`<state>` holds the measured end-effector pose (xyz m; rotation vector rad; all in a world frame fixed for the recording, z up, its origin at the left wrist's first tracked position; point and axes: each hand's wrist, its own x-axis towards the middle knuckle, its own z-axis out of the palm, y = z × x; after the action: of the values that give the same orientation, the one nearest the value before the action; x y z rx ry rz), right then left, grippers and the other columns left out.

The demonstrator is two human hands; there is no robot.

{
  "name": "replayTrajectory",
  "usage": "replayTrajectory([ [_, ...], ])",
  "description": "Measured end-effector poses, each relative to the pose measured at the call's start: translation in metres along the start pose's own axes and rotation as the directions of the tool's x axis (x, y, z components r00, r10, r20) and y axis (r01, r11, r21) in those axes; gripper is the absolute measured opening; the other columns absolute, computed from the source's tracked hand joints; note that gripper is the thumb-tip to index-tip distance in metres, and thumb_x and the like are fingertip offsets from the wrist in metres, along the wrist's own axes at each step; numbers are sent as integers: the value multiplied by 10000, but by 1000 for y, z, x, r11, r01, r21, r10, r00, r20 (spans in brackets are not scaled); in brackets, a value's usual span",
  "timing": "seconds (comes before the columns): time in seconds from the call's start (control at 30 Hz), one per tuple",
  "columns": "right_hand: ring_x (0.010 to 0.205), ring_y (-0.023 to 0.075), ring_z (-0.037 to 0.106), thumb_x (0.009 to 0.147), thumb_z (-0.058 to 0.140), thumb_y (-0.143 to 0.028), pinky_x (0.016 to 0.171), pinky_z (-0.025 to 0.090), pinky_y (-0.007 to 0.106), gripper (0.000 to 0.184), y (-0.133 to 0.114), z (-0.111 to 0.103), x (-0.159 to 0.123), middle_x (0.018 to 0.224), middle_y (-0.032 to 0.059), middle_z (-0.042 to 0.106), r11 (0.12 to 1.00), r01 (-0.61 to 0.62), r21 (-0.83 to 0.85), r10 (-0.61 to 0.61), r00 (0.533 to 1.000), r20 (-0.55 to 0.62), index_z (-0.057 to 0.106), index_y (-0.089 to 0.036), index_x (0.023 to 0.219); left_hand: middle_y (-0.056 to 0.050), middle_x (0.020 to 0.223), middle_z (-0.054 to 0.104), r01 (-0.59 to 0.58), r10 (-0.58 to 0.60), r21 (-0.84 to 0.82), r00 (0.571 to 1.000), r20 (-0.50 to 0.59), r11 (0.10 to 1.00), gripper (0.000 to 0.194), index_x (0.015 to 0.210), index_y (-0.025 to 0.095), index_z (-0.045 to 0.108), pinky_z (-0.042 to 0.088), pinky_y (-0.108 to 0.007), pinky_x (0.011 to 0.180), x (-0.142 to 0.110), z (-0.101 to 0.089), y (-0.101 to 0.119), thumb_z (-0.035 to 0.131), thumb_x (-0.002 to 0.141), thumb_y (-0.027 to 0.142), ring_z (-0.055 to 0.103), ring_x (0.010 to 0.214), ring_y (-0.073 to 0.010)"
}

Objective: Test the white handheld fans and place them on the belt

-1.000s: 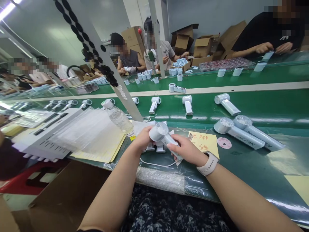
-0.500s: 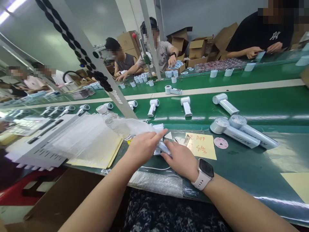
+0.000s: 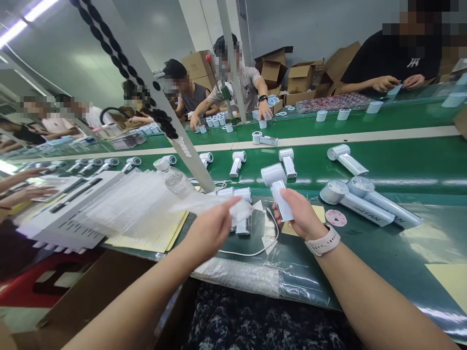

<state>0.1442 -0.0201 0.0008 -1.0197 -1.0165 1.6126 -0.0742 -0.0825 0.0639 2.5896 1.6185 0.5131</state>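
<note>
My right hand (image 3: 302,212) is closed round the handle of a pale blue handheld fan (image 3: 273,175), which it holds tilted above the bench with the round head up. Pinched in the fingers of my left hand (image 3: 210,227) is a thin clear plastic bag (image 3: 193,203), trailing left toward a stack of similar bags (image 3: 127,201). Between my hands more small fans (image 3: 243,226) lie on the bench, partly covered by my left hand and the bag. A white cable (image 3: 255,253) loops beside them.
Two larger fans (image 3: 368,206) lie on the right, near a round pink sticker (image 3: 335,218). Beyond the bench, a green conveyor belt (image 3: 408,158) carries several fans. A slanted post (image 3: 182,141) and a clear bottle (image 3: 177,181) stand left. Co-workers sit opposite.
My hands have moved apart. The right one has raised the fan and turned it head up, while the left keeps the bag. A co-worker's hands have appeared at the left edge.
</note>
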Motion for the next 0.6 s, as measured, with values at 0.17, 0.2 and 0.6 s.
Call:
replayTrajectory([
  [0.17,447,135,576,808,648,-543,393,453,251,367,11,14,-11,673,-12,602,987,17,-159,8,988,157,567,-194,882,44,615,510,361,-354,-188,933,69,913,296,1144,197,574,388,-277,616,23,14,-23,409,901,229,537,612,-172],
  [0.2,456,136,581,822,635,-536,406,459,255,356,13,16,-13,684,-13,598,980,49,-191,-15,984,175,581,-192,897,40,611,514,369,-363,-179,929,66,912,265,1087,201,596,383,-283,620,26,16,-22,414,895,229,539,615,-177],
  [0.6,497,162,600,854,582,-519,435,469,284,323,9,12,-12,705,-5,578,944,187,-272,-160,980,116,578,-198,892,-186,1138,606,38,-96,381,986,135,924,330,1075,103,644,461,-446,909,50,25,-7,522,770,127,570,1061,-341],
])
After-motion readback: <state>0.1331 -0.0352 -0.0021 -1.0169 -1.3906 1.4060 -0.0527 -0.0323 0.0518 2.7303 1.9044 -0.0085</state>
